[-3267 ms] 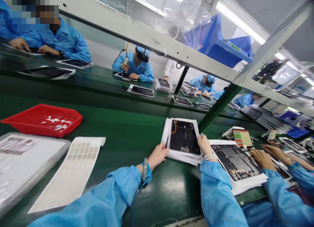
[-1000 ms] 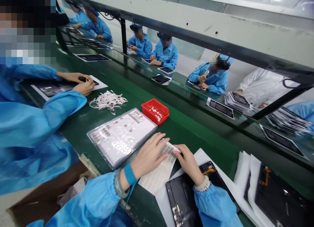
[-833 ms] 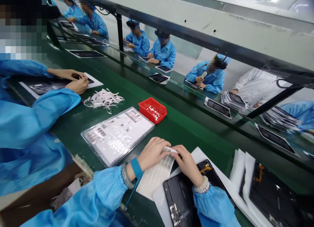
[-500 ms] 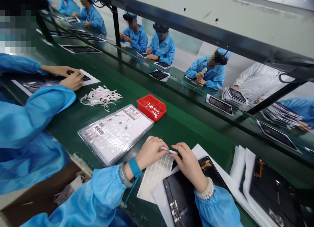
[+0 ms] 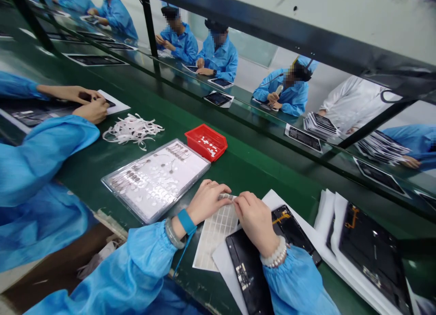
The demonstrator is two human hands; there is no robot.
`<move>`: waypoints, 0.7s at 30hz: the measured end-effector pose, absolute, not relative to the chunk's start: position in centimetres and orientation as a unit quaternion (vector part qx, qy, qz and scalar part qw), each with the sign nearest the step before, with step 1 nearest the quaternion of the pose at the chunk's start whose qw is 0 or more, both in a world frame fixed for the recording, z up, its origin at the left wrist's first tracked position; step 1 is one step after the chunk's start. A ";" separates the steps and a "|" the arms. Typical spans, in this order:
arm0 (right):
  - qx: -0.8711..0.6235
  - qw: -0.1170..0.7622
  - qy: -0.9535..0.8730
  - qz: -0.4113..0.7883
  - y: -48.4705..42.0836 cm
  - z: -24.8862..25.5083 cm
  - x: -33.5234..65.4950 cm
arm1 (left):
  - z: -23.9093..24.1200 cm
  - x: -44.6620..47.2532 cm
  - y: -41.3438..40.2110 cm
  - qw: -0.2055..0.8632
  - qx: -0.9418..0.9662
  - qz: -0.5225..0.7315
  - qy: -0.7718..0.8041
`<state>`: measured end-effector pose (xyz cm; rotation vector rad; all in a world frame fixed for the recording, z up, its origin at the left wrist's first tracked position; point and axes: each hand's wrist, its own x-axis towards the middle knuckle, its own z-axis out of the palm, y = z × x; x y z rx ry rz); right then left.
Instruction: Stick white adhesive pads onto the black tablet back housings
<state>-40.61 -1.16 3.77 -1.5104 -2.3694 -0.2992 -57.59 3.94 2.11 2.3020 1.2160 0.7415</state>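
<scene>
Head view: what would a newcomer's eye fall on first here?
Probably the bright red bin with small white pieces inside, on the green table just beyond the flat clear-edged case. Next, nearer the camera, the left hand and right hand, pinching the far edge of a pale gridded sheet. A tangle of white strips also stands out, left of the bin.

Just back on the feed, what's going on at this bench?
The person's left hand and right hand hold the far edge of a pale gridded sheet. Beside it, a black panel lies on a white sheet. A red bin of small white pieces sits beyond; a stack of panels lies to the right.
</scene>
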 end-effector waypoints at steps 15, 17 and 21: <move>-0.467 0.153 -0.854 -0.172 -1.4 2.3 -40.8 | 1.3 -57.4 3.8 0.193 0.840 0.267 0.430; -0.467 0.173 -0.856 -0.141 -1.5 2.5 -40.9 | 1.2 -57.5 4.0 0.186 0.843 0.266 0.430; -0.559 0.343 -0.753 0.049 -3.0 4.3 -39.5 | 1.7 -58.1 4.1 0.168 0.850 0.272 0.419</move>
